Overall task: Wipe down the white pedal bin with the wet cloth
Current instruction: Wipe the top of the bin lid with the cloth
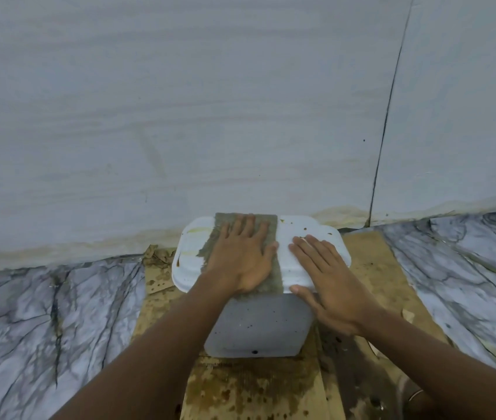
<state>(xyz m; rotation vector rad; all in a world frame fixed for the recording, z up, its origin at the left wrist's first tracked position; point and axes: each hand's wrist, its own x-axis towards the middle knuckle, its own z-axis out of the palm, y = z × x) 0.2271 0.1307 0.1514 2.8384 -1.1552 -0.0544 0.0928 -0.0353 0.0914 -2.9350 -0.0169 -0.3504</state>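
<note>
The white pedal bin (256, 328) stands on the floor against the wall, seen from above, its lid closed and speckled with brown spots. A grey-green wet cloth (225, 225) lies spread flat across the middle of the lid. My left hand (240, 256) presses flat on the cloth with fingers straight and spread. My right hand (328, 280) rests flat on the right part of the lid, fingers straight, thumb over the lid's front edge.
The bin sits on stained brown cardboard (256, 389) laid over a grey marble floor (43, 313). A pale wall (180, 116) rises directly behind the bin, with a dark vertical seam (389, 110) to the right.
</note>
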